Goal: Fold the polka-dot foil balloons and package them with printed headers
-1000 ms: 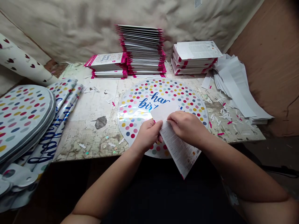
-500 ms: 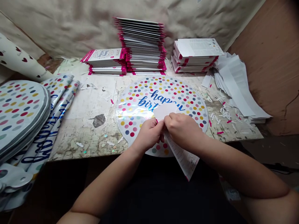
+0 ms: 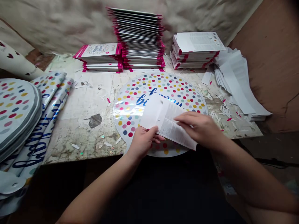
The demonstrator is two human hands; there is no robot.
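Observation:
My left hand (image 3: pixel 143 140) grips the lower left part of a white printed card (image 3: pixel 171 121) between thumb and fingers. Over the card's right part is my right hand (image 3: pixel 198 127), slightly blurred, with its fingers extended and touching or just above the printed face. The card is tilted, its blank part at the upper left and small text to the right. Beneath it lies a round dotted foil balloon (image 3: pixel 130 90) with blue lettering, flat at the table's front edge. The card and my hands cover part of the lettering.
Pink-edged card packs stand in a left stack (image 3: pixel 100 57), a tall middle stack (image 3: pixel 141 40) and a right stack (image 3: pixel 196 51). White paper strips (image 3: pixel 238 81) lie at the right, near small scraps (image 3: pixel 225 110). More dotted balloons (image 3: pixel 16 109) are piled at the left.
The card has swung up and flatter over the balloon, showing its printed face. My right hand has left the pinch beside my left hand and moved right, its fingers now extended.

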